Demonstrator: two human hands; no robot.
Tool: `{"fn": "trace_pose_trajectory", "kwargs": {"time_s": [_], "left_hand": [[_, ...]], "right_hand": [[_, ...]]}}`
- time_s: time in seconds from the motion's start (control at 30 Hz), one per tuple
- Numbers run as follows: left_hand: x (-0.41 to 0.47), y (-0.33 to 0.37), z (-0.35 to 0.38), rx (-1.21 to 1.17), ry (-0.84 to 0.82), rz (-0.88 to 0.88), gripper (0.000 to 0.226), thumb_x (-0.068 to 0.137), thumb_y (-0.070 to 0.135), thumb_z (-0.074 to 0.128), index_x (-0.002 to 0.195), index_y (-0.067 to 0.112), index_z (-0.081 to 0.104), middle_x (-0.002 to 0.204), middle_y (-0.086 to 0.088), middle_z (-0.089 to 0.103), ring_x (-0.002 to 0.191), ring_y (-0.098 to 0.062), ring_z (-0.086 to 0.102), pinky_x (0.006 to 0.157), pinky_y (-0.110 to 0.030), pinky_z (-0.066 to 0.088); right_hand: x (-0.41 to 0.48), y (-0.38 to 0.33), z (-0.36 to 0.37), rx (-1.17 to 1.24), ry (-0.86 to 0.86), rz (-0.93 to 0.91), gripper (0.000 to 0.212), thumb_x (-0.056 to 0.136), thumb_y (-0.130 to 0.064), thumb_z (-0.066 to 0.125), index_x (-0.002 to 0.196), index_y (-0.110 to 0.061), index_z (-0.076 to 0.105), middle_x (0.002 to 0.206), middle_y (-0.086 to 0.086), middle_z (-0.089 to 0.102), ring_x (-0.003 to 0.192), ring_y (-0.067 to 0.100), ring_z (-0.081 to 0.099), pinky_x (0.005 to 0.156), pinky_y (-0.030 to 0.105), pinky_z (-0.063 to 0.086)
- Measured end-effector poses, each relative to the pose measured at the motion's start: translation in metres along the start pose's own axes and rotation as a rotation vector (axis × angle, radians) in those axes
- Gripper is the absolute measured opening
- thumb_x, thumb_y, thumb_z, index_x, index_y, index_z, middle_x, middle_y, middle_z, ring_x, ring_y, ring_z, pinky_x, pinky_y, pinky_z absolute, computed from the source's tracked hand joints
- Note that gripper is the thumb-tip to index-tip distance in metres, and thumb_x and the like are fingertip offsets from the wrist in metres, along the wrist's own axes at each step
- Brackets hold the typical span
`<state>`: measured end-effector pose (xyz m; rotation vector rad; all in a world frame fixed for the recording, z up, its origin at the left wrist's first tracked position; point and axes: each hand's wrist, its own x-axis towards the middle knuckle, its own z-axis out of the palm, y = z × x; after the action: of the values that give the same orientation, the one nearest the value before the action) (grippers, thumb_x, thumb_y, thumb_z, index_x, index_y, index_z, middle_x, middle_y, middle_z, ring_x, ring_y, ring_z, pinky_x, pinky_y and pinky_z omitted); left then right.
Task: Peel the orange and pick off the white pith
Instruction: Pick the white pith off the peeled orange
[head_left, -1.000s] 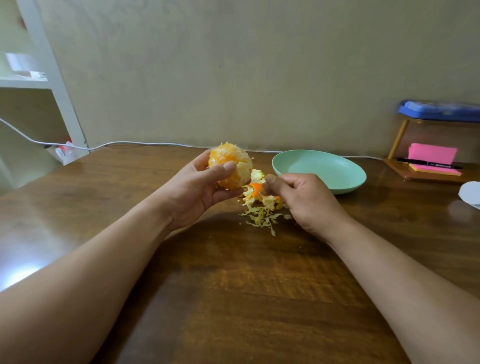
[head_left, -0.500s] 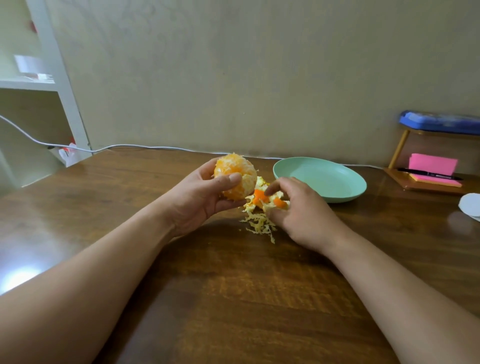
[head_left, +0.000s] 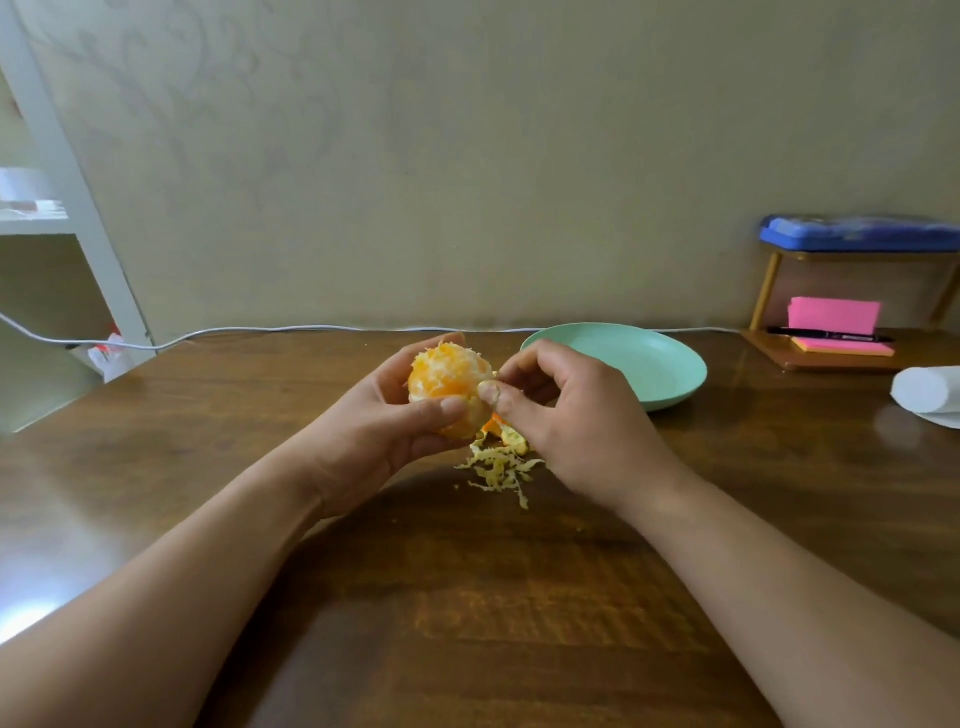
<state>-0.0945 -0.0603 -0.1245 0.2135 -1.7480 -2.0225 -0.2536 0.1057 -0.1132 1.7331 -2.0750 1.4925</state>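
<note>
Orange flesh shows through most of the fruit now, with pale threads of pith (head_left: 441, 364) clinging across its top and sides, so the peeling looks finished and the work is down to the fine picking. The change over the last second is in the right hand (head_left: 566, 415): it was low at the scrap pile (head_left: 498, 467) on the desk (head_left: 467, 597), apparently leaving a picked piece there, and it has now come back up to the orange (head_left: 449, 384). Its fingers are curled, and thumb and forefinger close together against the right flank of the fruit, pinching at the pith there; how much of a strand they have caught is too small to tell. The left hand (head_left: 384, 436) keeps its grip as before, fingers wrapped behind the orange and thumb across the front, holding it clear of the desk, above the scraps and just left of the green plate (head_left: 654, 364). Nothing lies in the plate's visible bowl; the shreds and a bit of orange rind sit on the bare wood beneath the hands. I read this as the start of another pluck in a repeating round of pinch, pull and drop, with a fair amount of white left to lift.
</note>
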Motion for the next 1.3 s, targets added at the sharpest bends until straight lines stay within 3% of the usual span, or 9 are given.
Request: {"fn": "trace_pose_trajectory", "kwargs": {"time_s": [0.1,0.27,0.5,0.7,0.93,1.13,1.3], "left_hand": [[-0.001,0.000,0.003,0.103,0.032,-0.014,0.074,0.079,0.010,0.085,0.146,0.028,0.061,0.134,-0.011,0.071,0.122,-0.033,0.072,0.097,-0.044,0.062],[0.000,-0.001,0.001,0.197,0.051,-0.031,0.095,0.058,0.038,0.106,0.143,0.037,0.064,0.135,-0.007,0.071,0.125,-0.033,0.071,0.103,-0.051,0.058],[-0.001,0.000,0.007,0.190,0.059,-0.023,0.086,0.066,0.026,0.096,0.145,0.037,0.063,0.136,-0.010,0.069,0.124,-0.033,0.071,0.102,-0.049,0.059],[-0.003,0.004,0.005,0.165,0.042,-0.016,0.089,0.070,0.020,0.097,0.149,0.035,0.059,0.139,-0.009,0.068,0.126,-0.033,0.070,0.102,-0.047,0.060],[-0.006,0.007,0.009,0.463,0.101,0.103,0.090,0.071,0.033,0.098,0.150,0.039,0.056,0.131,0.001,0.071,0.120,-0.022,0.072,0.105,-0.044,0.059],[-0.010,0.012,0.013,0.766,0.114,0.161,0.089,0.073,0.043,0.089,0.153,0.046,0.049,0.130,0.015,0.066,0.116,-0.008,0.069,0.102,-0.038,0.061],[-0.011,0.012,0.016,0.801,0.112,0.194,0.091,0.072,0.044,0.089,0.154,0.041,0.050,0.128,0.013,0.067,0.112,-0.006,0.070,0.099,-0.034,0.061]], "right_hand": [[-0.001,0.000,-0.001,-0.036,-0.007,0.009,0.014,0.098,-0.042,0.075,0.098,-0.029,0.071,0.086,-0.015,0.071,0.083,0.005,0.068,0.073,0.030,0.061],[-0.001,0.000,-0.002,-0.123,-0.025,-0.015,0.011,0.101,-0.036,0.071,0.098,-0.025,0.073,0.085,-0.013,0.072,0.078,0.008,0.068,0.071,0.039,0.061],[-0.001,0.001,-0.002,-0.197,0.015,-0.063,0.008,0.100,-0.025,0.070,0.092,-0.024,0.071,0.081,-0.012,0.069,0.075,0.010,0.066,0.066,0.035,0.059],[-0.002,-0.003,-0.003,-0.002,-0.012,0.018,0.004,0.100,-0.024,0.072,0.104,-0.025,0.073,0.090,-0.015,0.071,0.088,0.000,0.067,0.070,0.015,0.056],[-0.003,-0.004,-0.003,-0.174,0.011,-0.082,0.012,0.098,-0.031,0.075,0.108,-0.023,0.073,0.092,-0.013,0.071,0.085,0.005,0.068,0.075,0.030,0.061],[-0.001,-0.006,-0.005,-0.399,-0.008,-0.232,0.008,0.100,-0.029,0.071,0.098,-0.022,0.073,0.086,-0.008,0.070,0.074,0.009,0.061,0.063,0.023,0.046],[0.001,-0.006,-0.003,-0.425,0.041,-0.286,0.011,0.098,-0.023,0.070,0.087,-0.019,0.069,0.077,-0.006,0.066,0.067,0.014,0.059,0.059,0.035,0.052]]}}
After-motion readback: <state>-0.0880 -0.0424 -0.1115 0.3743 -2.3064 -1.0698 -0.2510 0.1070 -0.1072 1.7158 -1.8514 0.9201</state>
